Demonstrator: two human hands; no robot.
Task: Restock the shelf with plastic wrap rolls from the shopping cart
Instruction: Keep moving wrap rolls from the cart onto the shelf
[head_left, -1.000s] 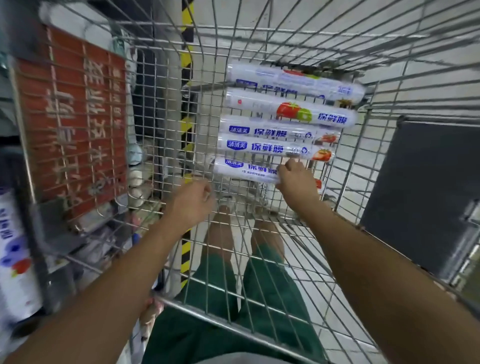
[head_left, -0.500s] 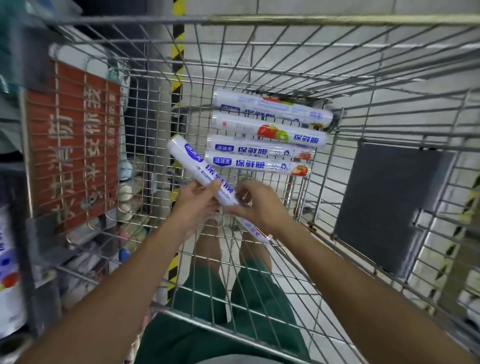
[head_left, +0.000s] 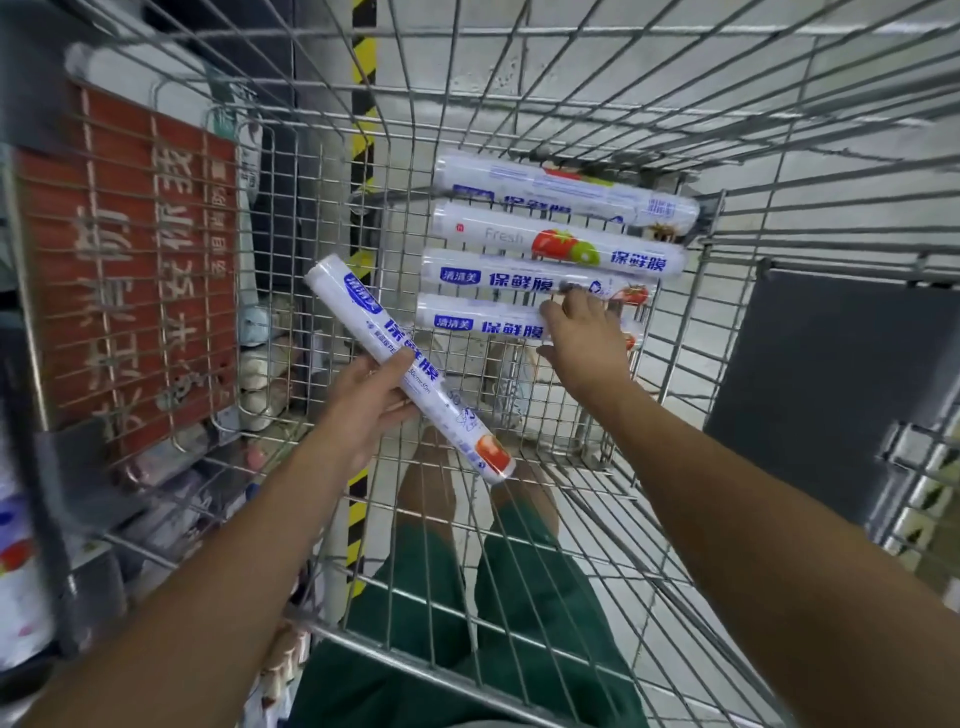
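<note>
Head view into the shopping cart. The left grip is clamped round one plastic wrap roll, held clear of the wire floor and slanting from 11 to 5 o'clock. At 2 o'clock from it, four rolls lie side by side against the cart's far wall. The right grip rests across the nearest roll; whether its fingers have closed cannot be told. Progress: early, judging by one roll lifted, none seen shelved, four left to move. The shelf, at 9 o'clock, is blurred.
</note>
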